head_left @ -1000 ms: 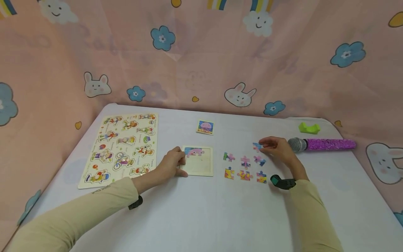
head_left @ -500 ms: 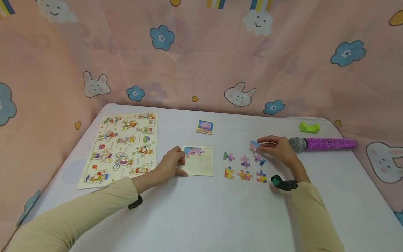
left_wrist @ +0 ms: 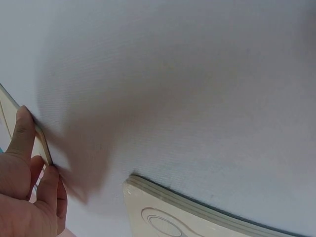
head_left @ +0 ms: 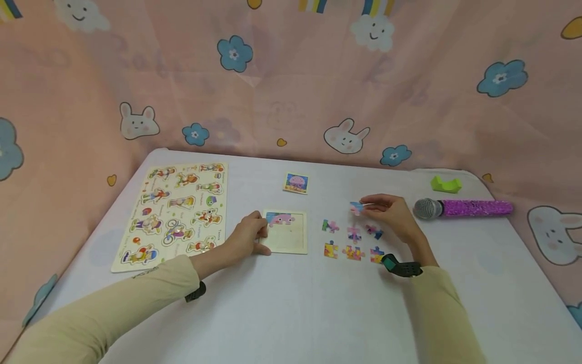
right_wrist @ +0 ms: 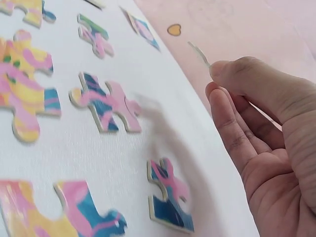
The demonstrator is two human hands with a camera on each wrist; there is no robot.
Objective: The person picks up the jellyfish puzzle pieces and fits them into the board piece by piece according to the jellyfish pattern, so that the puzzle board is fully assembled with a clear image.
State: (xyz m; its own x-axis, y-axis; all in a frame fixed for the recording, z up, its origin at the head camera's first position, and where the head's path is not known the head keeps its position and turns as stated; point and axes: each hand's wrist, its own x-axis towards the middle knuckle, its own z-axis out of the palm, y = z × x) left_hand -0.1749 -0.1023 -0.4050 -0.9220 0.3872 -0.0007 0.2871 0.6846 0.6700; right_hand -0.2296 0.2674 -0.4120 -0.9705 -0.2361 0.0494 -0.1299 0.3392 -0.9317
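Observation:
My left hand [head_left: 247,236] holds the left edge of a small square wooden puzzle tray [head_left: 305,237]. In the left wrist view its thumb [left_wrist: 22,128] lies along the tray's edge. Blue-and-pink pieces with a pink animal picture lie in the tray's upper left. My right hand [head_left: 391,215] pinches a blue-and-pink jigsaw piece [head_left: 356,208] above the table; the right wrist view shows it edge-on between thumb and fingers. Below and beside that hand lie several loose jigsaw pieces [head_left: 353,252] in two rough rows, right of the tray.
A small picture card [head_left: 296,183] with a pink jellyfish-like figure lies behind the tray. On the left is a large wooden board [head_left: 182,242] of cartoon figures. A purple glitter microphone [head_left: 475,208] and a lime-green curved object [head_left: 446,184] lie at the right. A pink printed cloth hangs behind.
My right hand has lifted the blue-and-pink jigsaw piece and carried it leftward, towards the tray. The left hand and the tray have stayed put.

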